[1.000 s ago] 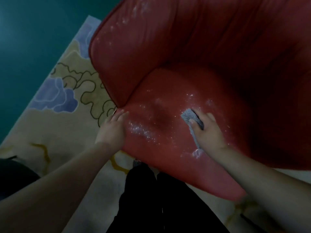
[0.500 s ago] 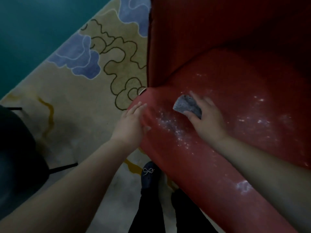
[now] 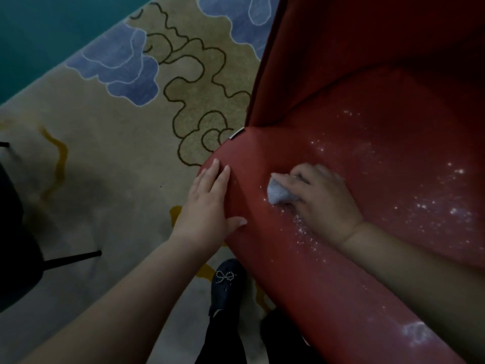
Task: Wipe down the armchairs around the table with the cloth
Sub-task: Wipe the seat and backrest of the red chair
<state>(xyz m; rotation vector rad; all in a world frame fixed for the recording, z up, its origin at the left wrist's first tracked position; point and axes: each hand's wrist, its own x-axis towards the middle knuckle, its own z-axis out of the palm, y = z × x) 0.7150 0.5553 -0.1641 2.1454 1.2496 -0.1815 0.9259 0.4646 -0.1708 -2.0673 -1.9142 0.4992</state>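
What moved: the right hand (image 3: 324, 199) slid the cloth (image 3: 280, 192) toward 9 o'clock, nearer the seat's left edge; the left hand (image 3: 208, 206) stayed where it was.
Left hand: lies flat on the rounded seat edge at 9 o'clock, fingers straight, holding nothing, just steadying the armchair (image 3: 367, 127).
Right hand: fingers curled over the cloth, pressing it on the seat near the middle of the view.
What could go wrong: the white specks (image 3: 433, 203) could get pushed off the edge onto the rug (image 3: 105, 158) if the wipe runs too far toward 9 o'clock.
Also: the cloth is bunched small, so it may only smear the specks or skip the ones at 3 o'clock.
Cloth look: little, pale grey-blue, crumpled in a lump.
Armchair look: red, smooth, shiny, with white dots all over the seat and a white smudge at 5 o'clock.
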